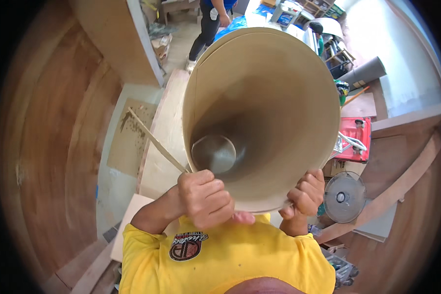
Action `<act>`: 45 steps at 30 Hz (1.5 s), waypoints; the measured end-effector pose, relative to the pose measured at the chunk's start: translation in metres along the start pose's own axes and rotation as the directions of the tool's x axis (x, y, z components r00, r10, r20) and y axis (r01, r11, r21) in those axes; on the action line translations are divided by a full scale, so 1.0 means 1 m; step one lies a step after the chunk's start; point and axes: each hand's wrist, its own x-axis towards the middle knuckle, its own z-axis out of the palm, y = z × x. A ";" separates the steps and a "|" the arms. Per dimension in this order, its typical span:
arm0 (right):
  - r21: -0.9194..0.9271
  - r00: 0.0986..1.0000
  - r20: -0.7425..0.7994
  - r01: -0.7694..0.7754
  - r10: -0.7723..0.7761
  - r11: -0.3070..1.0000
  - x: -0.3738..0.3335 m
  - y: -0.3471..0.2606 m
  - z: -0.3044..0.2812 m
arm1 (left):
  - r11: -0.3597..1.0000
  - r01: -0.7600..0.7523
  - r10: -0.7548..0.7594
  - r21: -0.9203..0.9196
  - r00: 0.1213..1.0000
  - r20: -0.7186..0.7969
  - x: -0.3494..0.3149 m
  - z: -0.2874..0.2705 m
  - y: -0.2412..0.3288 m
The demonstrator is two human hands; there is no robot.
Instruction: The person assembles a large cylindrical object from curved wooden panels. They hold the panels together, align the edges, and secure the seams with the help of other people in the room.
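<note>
Head view: tan sheet material formed a wide tube [279, 108] before the chest. Left hand [206, 198] and right hand [306, 193] were curled tightly around its near rim; thin strip [157, 144] met the left. Rolling judged done; no tie visible, fastening apparently left.

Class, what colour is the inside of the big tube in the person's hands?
The tube is tan inside, best seen in the head view.

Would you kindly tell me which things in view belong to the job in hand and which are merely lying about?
Seemingly part of the job:
- large tan tube, its rim gripped by the left hand and right hand
- thin strip, ending at the left hand

Apparently lying about:
- round fan
- grey roll
- red wheeled item
</note>
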 end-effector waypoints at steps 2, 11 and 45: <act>0.056 1.000 0.006 0.003 -0.003 0.998 0.006 -0.008 -0.007 | 1.000 -0.012 0.011 -0.022 1.000 -0.014 0.006 -0.007 -0.007; 0.244 0.987 0.020 0.149 -0.159 0.958 0.030 0.065 0.061 | 0.988 -0.011 0.017 0.151 0.999 -0.040 0.004 0.002 -0.037; 0.425 0.983 -0.112 -0.083 0.143 0.901 0.122 0.301 0.192 | 0.535 0.437 -0.048 0.723 0.870 -0.490 -0.026 0.018 -0.131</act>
